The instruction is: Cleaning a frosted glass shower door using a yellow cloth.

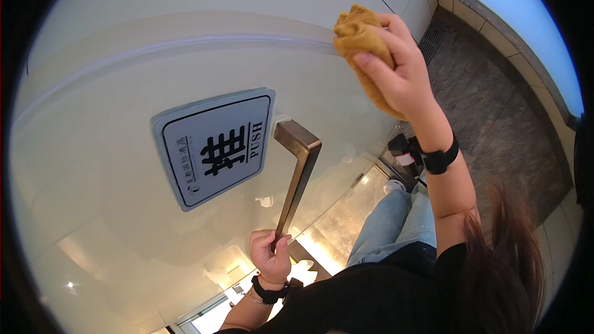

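A bunched yellow-brown cloth is gripped in my right hand, over the far right part of a pale glossy door panel. Whether the cloth touches the panel is hard to tell. My left hand is closed around the lower end of a bronze-coloured metal door handle. Beside the handle, a white rectangular push sign with a black border and dark lettering is fixed to the panel. Both my wrists wear black bands.
A brown stone-look floor and a floor drain grate lie to the right, bounded by a tiled wall base below a bright blue pane. Near my white shoe is a black object with a pale label. Warm light shows at the bottom.
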